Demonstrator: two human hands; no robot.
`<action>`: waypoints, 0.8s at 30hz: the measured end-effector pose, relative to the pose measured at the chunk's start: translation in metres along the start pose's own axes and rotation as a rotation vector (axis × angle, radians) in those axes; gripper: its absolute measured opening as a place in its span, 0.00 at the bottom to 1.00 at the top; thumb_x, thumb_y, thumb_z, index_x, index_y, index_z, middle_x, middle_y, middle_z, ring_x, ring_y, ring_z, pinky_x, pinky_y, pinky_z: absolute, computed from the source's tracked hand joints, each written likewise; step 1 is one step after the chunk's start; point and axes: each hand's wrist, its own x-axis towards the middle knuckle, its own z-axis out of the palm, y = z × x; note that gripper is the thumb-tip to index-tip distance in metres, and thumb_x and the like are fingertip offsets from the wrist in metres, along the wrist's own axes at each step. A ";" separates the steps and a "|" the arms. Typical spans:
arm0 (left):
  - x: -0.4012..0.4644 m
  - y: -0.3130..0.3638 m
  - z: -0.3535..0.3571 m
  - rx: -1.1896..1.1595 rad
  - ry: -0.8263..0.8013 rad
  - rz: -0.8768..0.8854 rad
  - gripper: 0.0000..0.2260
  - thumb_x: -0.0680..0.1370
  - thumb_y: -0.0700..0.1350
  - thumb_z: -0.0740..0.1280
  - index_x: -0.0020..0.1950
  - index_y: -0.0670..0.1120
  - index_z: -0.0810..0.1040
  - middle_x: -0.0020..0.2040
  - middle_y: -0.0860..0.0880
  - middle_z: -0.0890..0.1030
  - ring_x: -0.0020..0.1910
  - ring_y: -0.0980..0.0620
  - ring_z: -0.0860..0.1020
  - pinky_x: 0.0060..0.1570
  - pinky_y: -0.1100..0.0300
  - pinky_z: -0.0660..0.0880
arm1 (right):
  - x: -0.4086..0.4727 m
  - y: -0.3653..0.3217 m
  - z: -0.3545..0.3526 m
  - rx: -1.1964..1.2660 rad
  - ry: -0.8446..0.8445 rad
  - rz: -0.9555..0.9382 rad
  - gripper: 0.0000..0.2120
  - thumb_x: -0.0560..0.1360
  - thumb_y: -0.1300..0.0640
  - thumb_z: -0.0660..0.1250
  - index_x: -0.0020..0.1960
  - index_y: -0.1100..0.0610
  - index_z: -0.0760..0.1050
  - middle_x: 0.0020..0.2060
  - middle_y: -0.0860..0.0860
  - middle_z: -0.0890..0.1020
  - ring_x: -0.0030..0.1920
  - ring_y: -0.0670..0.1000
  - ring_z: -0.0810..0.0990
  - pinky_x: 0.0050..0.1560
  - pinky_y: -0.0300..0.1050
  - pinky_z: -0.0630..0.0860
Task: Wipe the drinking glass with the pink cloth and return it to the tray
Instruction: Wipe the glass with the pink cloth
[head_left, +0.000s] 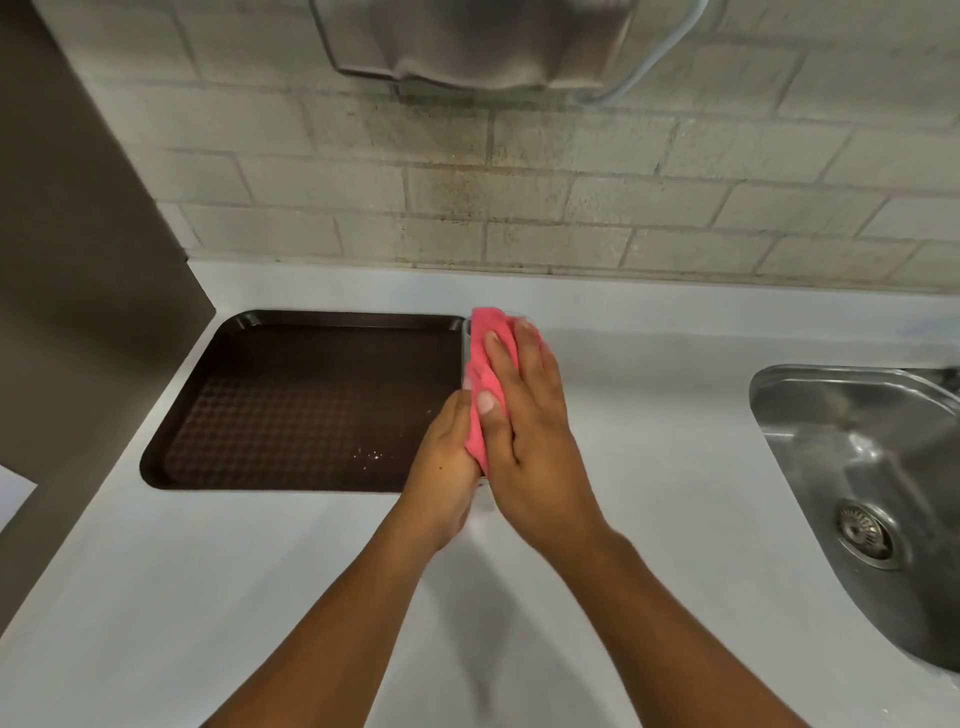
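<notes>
My left hand (444, 467) grips the base of a clear drinking glass (467, 332), held up above the counter just right of the tray. Only a sliver of the glass shows at its left rim; the rest is hidden. A pink cloth (485, 374) is wrapped over the glass. My right hand (530, 431) presses the cloth flat against the glass, fingers stretched along it. The dark brown tray (291, 400) lies on the white counter to the left of both hands, with a few crumbs near its front right.
A steel sink (862, 483) with a drain is set into the white counter (260, 597) at the right. A tiled wall runs along the back, with a metal fixture (467, 41) mounted high. A brown panel (78, 260) borders the left.
</notes>
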 end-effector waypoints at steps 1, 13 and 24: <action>0.001 0.003 0.000 -0.010 -0.007 -0.001 0.13 0.86 0.60 0.59 0.64 0.63 0.81 0.63 0.54 0.88 0.67 0.52 0.84 0.65 0.53 0.80 | 0.007 -0.001 -0.005 0.011 -0.029 0.003 0.27 0.87 0.48 0.47 0.85 0.47 0.48 0.86 0.45 0.46 0.85 0.46 0.40 0.84 0.49 0.45; 0.002 0.007 0.010 -0.052 0.017 -0.016 0.26 0.77 0.67 0.62 0.64 0.51 0.84 0.55 0.44 0.90 0.55 0.43 0.88 0.58 0.43 0.83 | 0.047 0.010 -0.032 0.518 0.084 0.370 0.22 0.84 0.35 0.49 0.73 0.39 0.69 0.61 0.45 0.83 0.57 0.46 0.85 0.58 0.47 0.81; 0.010 0.016 0.001 -0.146 0.143 -0.139 0.31 0.82 0.66 0.62 0.72 0.41 0.76 0.68 0.32 0.82 0.65 0.36 0.85 0.64 0.42 0.83 | -0.018 0.006 0.007 0.429 -0.025 0.261 0.30 0.85 0.42 0.51 0.83 0.38 0.42 0.84 0.36 0.48 0.82 0.34 0.50 0.81 0.36 0.55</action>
